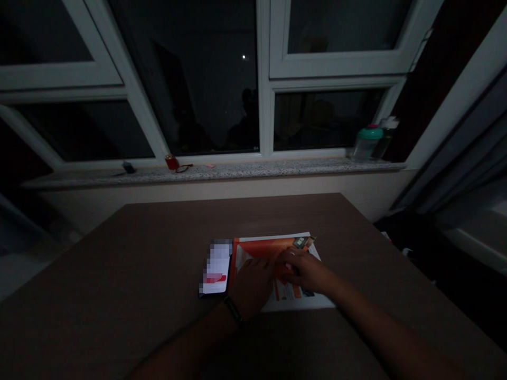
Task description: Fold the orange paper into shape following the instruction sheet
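An orange and white printed sheet [287, 295] lies on the brown table [130, 258], with its far right corner bent up. My left hand [251, 285] rests flat on the sheet's left part, close to a phone [216, 266] with a blurred screen. A dark band [233, 311] circles that wrist. My right hand [303, 269] lies across the sheet's upper middle, fingertips pointing left and almost meeting my left hand. In this dim light I cannot tell whether those fingers pinch the paper.
The table's far edge meets a cream wall below a speckled stone windowsill [206, 171]. On the sill stand a bottle with a teal lid [366, 141], a small red object [171, 162] and a small dark object [129, 167]. Dark window panes [206, 79] rise behind.
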The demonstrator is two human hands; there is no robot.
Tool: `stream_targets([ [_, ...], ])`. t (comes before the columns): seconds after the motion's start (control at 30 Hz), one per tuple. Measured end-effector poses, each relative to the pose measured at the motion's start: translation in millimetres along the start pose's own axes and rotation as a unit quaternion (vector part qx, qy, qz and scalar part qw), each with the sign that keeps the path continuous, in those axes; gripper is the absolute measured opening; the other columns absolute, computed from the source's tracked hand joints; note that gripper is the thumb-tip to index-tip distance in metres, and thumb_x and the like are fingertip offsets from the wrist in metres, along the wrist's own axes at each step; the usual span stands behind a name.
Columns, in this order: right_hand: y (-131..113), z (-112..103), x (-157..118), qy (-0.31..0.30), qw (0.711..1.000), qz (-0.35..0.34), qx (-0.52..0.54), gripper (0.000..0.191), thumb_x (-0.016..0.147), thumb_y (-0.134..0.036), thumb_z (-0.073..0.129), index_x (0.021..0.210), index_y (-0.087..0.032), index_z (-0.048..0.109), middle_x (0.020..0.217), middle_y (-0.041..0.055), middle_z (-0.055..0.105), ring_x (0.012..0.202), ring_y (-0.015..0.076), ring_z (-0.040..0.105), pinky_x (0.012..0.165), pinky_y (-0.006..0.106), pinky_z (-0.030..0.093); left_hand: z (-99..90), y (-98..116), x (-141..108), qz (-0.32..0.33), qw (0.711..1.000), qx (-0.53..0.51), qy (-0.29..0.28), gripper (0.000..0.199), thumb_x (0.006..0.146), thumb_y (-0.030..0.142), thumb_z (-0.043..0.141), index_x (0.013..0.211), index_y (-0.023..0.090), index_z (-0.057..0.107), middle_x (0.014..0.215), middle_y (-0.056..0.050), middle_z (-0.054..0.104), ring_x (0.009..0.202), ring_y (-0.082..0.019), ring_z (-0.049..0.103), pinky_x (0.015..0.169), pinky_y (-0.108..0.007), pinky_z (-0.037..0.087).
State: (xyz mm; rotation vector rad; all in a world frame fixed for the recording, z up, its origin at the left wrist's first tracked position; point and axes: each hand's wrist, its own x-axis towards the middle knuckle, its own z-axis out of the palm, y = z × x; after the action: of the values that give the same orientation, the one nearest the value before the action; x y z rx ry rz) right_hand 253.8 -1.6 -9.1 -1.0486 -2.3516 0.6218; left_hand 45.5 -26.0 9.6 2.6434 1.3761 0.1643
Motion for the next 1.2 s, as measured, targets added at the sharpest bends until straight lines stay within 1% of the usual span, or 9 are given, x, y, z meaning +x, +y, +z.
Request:
stream_targets([
  [0.13,2.3,1.8,-0.9,-0.012,1.0,-0.011,0.008,0.037,0.074,-0.013,0.072,0.11,-0.02,0.065,0.11,0.008,0.064,0.105,0.0229,0.059,0.092,0.035,0.045,3.6,-1.5,-0.9,0.006,1.0,0.01,0.01,0.025,0.096,0.019,0.047,0.117,0.02,0.059,0.112,-0.008,0.064,0.103,-0.024,0.059,0.091,-0.039,0.045],
  [0.3,2.5,3.7,-1.4,-0.025,0.999,-0.022,0.005,0.032,0.077,-0.014,0.069,0.108,-0.021,0.065,0.106,0.0074,0.065,0.1,0.0219,0.06,0.089,0.033,0.047,-0.5,0.6,-3.4,0.01,1.0,0.01,0.008,0.019,0.097,0.024,0.047,0.107,0.019,0.062,0.106,-0.008,0.065,0.098,-0.025,0.06,0.087,-0.04,0.046],
  [0.43,1.5,3.2,-1.3,-0.02,1.0,-0.019,-0.011,0.033,0.076,-0.018,0.072,0.108,-0.02,0.064,0.108,0.0087,0.064,0.103,0.0236,0.059,0.09,0.035,0.046,-0.5,-0.8,-3.4,0.012,1.0,0.006,0.02,0.018,0.096,0.028,0.051,0.108,0.018,0.061,0.108,-0.008,0.064,0.1,-0.026,0.06,0.088,-0.041,0.046],
  [0.57,3.7,3.0,-1.3,-0.008,0.999,-0.003,-0.032,0.031,0.08,-0.021,0.07,0.11,-0.021,0.064,0.109,0.0092,0.064,0.105,0.0244,0.058,0.092,0.037,0.045,1.0,-2.7,-2.2,0.015,1.0,-0.005,0.025,0.017,0.093,0.027,0.056,0.107,0.019,0.062,0.111,-0.007,0.064,0.104,-0.026,0.059,0.091,-0.04,0.045],
  [0.73,5.6,4.3,0.5,0.013,0.999,0.002,-0.041,0.035,0.08,-0.017,0.069,0.114,-0.023,0.062,0.113,0.0073,0.064,0.112,0.0247,0.055,0.096,0.038,0.043,-0.8,-2.0,-2.2,0.024,0.999,-0.014,0.03,0.025,0.093,0.025,0.054,0.117,0.022,0.059,0.118,-0.007,0.062,0.107,-0.025,0.057,0.094,-0.041,0.044],
  [0.83,5.6,5.9,1.2,0.021,0.999,-0.001,-0.037,0.036,0.081,-0.016,0.067,0.116,-0.023,0.061,0.114,0.0068,0.065,0.112,0.0236,0.055,0.097,0.037,0.043,0.1,-2.5,-2.5,0.03,0.999,-0.01,0.031,0.024,0.093,0.026,0.054,0.116,0.022,0.059,0.117,-0.007,0.062,0.106,-0.026,0.057,0.092,-0.042,0.044],
  [0.9,5.5,7.0,1.5,0.024,0.999,-0.001,-0.035,0.036,0.082,-0.017,0.066,0.117,-0.022,0.061,0.114,0.007,0.064,0.112,0.0234,0.055,0.096,0.037,0.044,1.8,-3.3,-2.3,0.037,0.998,-0.014,0.039,0.026,0.093,0.028,0.057,0.118,0.023,0.058,0.118,-0.007,0.061,0.107,-0.026,0.056,0.092,-0.042,0.044],
  [1.03,4.8,8.8,3.1,0.03,0.999,0.007,-0.045,0.038,0.083,-0.018,0.065,0.12,-0.022,0.06,0.117,0.0081,0.063,0.114,0.024,0.054,0.097,0.038,0.044,4.9,-3.8,-1.0,0.047,0.996,-0.044,0.06,0.04,0.089,0.03,0.063,0.127,0.027,0.051,0.125,-0.006,0.057,0.11,-0.026,0.054,0.093,-0.041,0.045],
  [1.2,2.8,10.0,7.6,0.035,0.997,0.024,-0.067,0.039,0.084,-0.02,0.063,0.123,-0.021,0.06,0.123,0.0093,0.062,0.117,0.0251,0.051,0.1,0.039,0.042,7.3,-3.3,0.5,0.056,0.993,-0.076,0.064,0.046,0.084,0.025,0.067,0.127,0.025,0.049,0.128,-0.006,0.055,0.114,-0.026,0.052,0.096,-0.041,0.045],
])
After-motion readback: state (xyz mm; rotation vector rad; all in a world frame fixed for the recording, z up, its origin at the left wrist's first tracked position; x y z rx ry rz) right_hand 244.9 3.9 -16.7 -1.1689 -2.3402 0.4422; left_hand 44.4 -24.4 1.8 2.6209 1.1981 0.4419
